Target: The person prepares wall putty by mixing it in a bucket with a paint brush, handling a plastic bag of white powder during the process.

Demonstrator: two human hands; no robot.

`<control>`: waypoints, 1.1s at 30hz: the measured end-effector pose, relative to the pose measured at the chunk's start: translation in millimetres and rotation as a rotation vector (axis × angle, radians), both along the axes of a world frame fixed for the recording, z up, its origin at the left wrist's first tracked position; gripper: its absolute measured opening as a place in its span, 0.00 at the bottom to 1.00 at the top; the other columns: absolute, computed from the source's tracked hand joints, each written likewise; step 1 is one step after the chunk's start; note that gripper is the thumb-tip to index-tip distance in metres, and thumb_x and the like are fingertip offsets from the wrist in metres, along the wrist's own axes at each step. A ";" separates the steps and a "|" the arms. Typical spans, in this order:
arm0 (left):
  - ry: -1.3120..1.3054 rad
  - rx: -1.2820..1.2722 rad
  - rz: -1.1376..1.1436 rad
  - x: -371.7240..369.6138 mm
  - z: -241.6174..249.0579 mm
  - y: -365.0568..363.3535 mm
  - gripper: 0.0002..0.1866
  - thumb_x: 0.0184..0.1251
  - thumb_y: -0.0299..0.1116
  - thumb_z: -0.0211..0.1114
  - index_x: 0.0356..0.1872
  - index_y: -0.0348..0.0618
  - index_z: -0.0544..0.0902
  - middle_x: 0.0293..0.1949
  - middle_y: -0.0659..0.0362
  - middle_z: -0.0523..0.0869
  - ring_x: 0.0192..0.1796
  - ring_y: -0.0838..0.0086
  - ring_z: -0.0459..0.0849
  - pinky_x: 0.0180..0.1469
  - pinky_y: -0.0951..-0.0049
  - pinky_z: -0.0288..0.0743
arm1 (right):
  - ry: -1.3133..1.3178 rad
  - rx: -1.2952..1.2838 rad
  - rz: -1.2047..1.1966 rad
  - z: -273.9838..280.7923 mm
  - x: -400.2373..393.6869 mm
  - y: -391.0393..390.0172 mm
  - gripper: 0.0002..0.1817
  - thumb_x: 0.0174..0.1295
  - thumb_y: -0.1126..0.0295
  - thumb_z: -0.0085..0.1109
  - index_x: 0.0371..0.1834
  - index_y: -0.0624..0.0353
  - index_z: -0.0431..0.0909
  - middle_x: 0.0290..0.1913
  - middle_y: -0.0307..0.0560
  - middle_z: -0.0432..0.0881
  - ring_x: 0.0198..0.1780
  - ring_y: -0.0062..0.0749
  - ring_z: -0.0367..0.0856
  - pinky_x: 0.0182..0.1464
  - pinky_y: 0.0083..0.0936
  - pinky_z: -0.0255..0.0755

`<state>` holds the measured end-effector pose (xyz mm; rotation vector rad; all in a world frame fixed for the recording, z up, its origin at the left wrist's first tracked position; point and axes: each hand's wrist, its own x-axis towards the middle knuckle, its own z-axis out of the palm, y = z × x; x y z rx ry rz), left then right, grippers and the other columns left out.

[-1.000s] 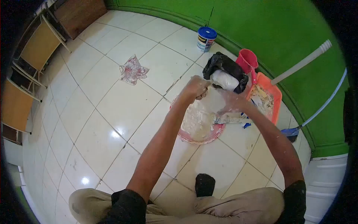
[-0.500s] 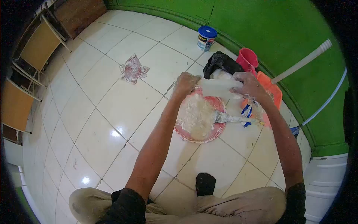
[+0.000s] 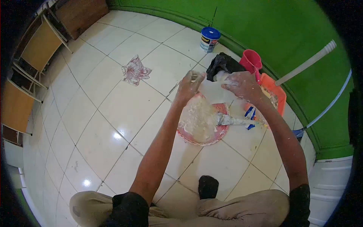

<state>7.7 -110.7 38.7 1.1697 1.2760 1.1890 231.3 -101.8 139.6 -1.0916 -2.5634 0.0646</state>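
Observation:
My left hand (image 3: 191,86) hovers at the upper left edge of a round pink dish (image 3: 221,133), fingers curled in; what they hold is too small to tell. To its right, my right hand (image 3: 244,86) is bent beside the mouth of a black plastic bag (image 3: 224,62), fingertips pointing left and bunched; their contents are unclear. A pale blur lies between the hands. Wet, lumpy white paste (image 3: 197,119) fills much of the dish. A paste-covered brush or spatula (image 3: 227,119) rests over its right rim.
Beyond the bag are a blue-lidded tub (image 3: 210,39) and a pink dipper (image 3: 251,60) by the green wall. An orange dustpan (image 3: 279,94) with a white handle stands right. A smeared star-shaped piece (image 3: 135,70) lies on the tiles. Folding chairs (image 3: 43,45) stand far left.
The white sheet-like material stretched between my hands no longer shows clearly. My right hand has shifted slightly left, and my left hand's fingers have lifted and curled.

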 end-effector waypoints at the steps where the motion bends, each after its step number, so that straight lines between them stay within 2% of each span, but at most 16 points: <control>1: -0.051 0.160 -0.050 0.4 -1.2 1.8 0.27 0.63 0.44 0.68 0.57 0.37 0.75 0.42 0.54 0.85 0.43 0.67 0.84 0.48 0.64 0.81 | -0.023 0.149 0.090 -0.4 -1.3 0.0 0.17 0.52 0.56 0.69 0.36 0.58 0.84 0.35 0.53 0.85 0.39 0.49 0.84 0.42 0.38 0.77; 2: -0.051 0.160 -0.052 0.2 3.8 -2.8 0.27 0.63 0.44 0.68 0.57 0.37 0.75 0.42 0.54 0.85 0.43 0.67 0.84 0.48 0.64 0.81 | -0.022 0.150 0.089 1.4 -3.2 1.5 0.17 0.52 0.56 0.69 0.36 0.58 0.84 0.35 0.53 0.85 0.39 0.49 0.84 0.42 0.38 0.77; 4: 0.109 0.346 -0.273 -1.8 18.6 -16.4 0.25 0.60 0.41 0.71 0.55 0.39 0.79 0.43 0.53 0.86 0.45 0.66 0.84 0.53 0.66 0.76 | -0.029 -0.011 -0.032 7.4 -7.1 5.7 0.16 0.52 0.55 0.69 0.34 0.56 0.84 0.33 0.52 0.84 0.37 0.50 0.83 0.39 0.41 0.76; 5: 0.110 0.348 -0.274 -2.9 16.6 -14.6 0.25 0.60 0.41 0.71 0.55 0.39 0.79 0.43 0.53 0.86 0.45 0.66 0.84 0.53 0.66 0.76 | -0.028 -0.009 -0.032 9.5 -8.3 5.1 0.16 0.52 0.55 0.69 0.34 0.56 0.84 0.33 0.52 0.84 0.37 0.50 0.83 0.39 0.41 0.76; 7: 0.506 0.451 -0.303 -5.0 12.0 -11.4 0.21 0.57 0.39 0.72 0.49 0.39 0.82 0.43 0.52 0.87 0.43 0.65 0.86 0.48 0.68 0.77 | 0.036 0.090 0.049 11.6 -10.0 3.6 0.15 0.52 0.56 0.68 0.32 0.55 0.84 0.31 0.51 0.84 0.35 0.51 0.82 0.37 0.43 0.74; 8: 0.505 0.450 -0.303 -5.4 10.7 -11.4 0.21 0.57 0.39 0.72 0.49 0.39 0.82 0.43 0.52 0.87 0.43 0.65 0.86 0.48 0.68 0.77 | 0.036 0.089 0.048 10.1 -7.9 6.9 0.15 0.52 0.56 0.68 0.32 0.55 0.84 0.31 0.51 0.84 0.35 0.51 0.82 0.37 0.43 0.74; 10: 0.538 0.283 -0.255 -4.6 8.5 -10.9 0.19 0.56 0.38 0.72 0.46 0.37 0.84 0.43 0.48 0.86 0.41 0.63 0.87 0.46 0.67 0.78 | 0.016 0.071 0.075 6.0 -1.1 17.2 0.14 0.52 0.56 0.67 0.34 0.54 0.85 0.32 0.50 0.84 0.37 0.49 0.83 0.40 0.42 0.75; 14: 0.550 0.250 -0.269 -8.2 0.1 -11.3 0.21 0.55 0.36 0.73 0.49 0.37 0.83 0.43 0.50 0.87 0.40 0.63 0.88 0.45 0.66 0.80 | 0.018 0.112 0.063 5.6 -1.9 6.1 0.14 0.53 0.56 0.66 0.35 0.53 0.86 0.34 0.49 0.86 0.37 0.47 0.83 0.41 0.40 0.76; 16: 0.204 0.252 -0.265 -7.3 -6.7 -12.1 0.26 0.53 0.33 0.74 0.54 0.38 0.79 0.46 0.51 0.87 0.41 0.65 0.87 0.47 0.66 0.80 | -0.033 -0.055 -0.060 18.3 -4.8 1.4 0.14 0.54 0.56 0.66 0.37 0.51 0.86 0.37 0.47 0.86 0.38 0.46 0.83 0.42 0.38 0.77; 17: 0.204 0.254 -0.264 -6.6 -6.4 -12.4 0.26 0.53 0.33 0.74 0.54 0.38 0.79 0.46 0.51 0.87 0.41 0.65 0.87 0.47 0.66 0.80 | -0.033 -0.054 -0.060 16.5 -3.2 3.1 0.14 0.54 0.56 0.66 0.37 0.51 0.86 0.37 0.47 0.86 0.38 0.46 0.83 0.42 0.38 0.77; 19: 0.283 0.333 -0.170 -6.0 -7.4 -15.0 0.33 0.51 0.29 0.75 0.61 0.38 0.73 0.48 0.49 0.85 0.44 0.66 0.87 0.50 0.66 0.80 | -0.048 0.166 0.077 8.3 0.5 6.2 0.13 0.55 0.56 0.65 0.36 0.51 0.86 0.37 0.46 0.86 0.38 0.45 0.83 0.41 0.37 0.77; 23: 0.072 0.177 -0.188 -2.0 -18.2 -14.9 0.37 0.52 0.29 0.76 0.64 0.38 0.68 0.48 0.45 0.84 0.47 0.66 0.86 0.50 0.68 0.80 | -0.079 -0.007 0.029 19.6 -4.4 5.2 0.12 0.55 0.56 0.64 0.35 0.52 0.86 0.34 0.46 0.85 0.37 0.44 0.83 0.41 0.38 0.77; 25: -0.276 0.107 -0.175 2.2 -26.5 -20.7 0.36 0.54 0.29 0.75 0.64 0.36 0.68 0.47 0.45 0.83 0.46 0.67 0.85 0.50 0.70 0.78 | -0.088 0.166 0.125 3.6 2.3 13.0 0.12 0.55 0.57 0.65 0.33 0.52 0.85 0.32 0.46 0.84 0.37 0.43 0.83 0.40 0.38 0.77; 29: -0.281 0.074 -0.138 3.8 -37.2 -25.2 0.32 0.57 0.28 0.72 0.63 0.34 0.69 0.46 0.49 0.84 0.45 0.71 0.84 0.49 0.72 0.77 | -0.042 0.268 0.241 -5.1 0.8 0.8 0.11 0.55 0.57 0.66 0.33 0.52 0.84 0.31 0.46 0.83 0.36 0.44 0.83 0.39 0.38 0.77; 31: -0.125 0.033 -0.235 3.6 -46.4 -20.4 0.30 0.59 0.27 0.70 0.62 0.34 0.69 0.42 0.54 0.86 0.43 0.73 0.84 0.50 0.73 0.76 | 0.051 0.181 0.084 -0.4 -2.8 -12.1 0.12 0.54 0.58 0.67 0.35 0.53 0.84 0.32 0.47 0.84 0.35 0.45 0.84 0.38 0.37 0.78; 33: -0.098 0.048 -0.196 6.7 -47.3 -19.5 0.29 0.60 0.27 0.70 0.62 0.35 0.70 0.40 0.55 0.86 0.43 0.74 0.83 0.50 0.73 0.76 | 0.070 0.187 0.088 -20.1 7.9 -3.4 0.13 0.54 0.59 0.68 0.36 0.54 0.84 0.33 0.48 0.85 0.35 0.46 0.84 0.38 0.37 0.78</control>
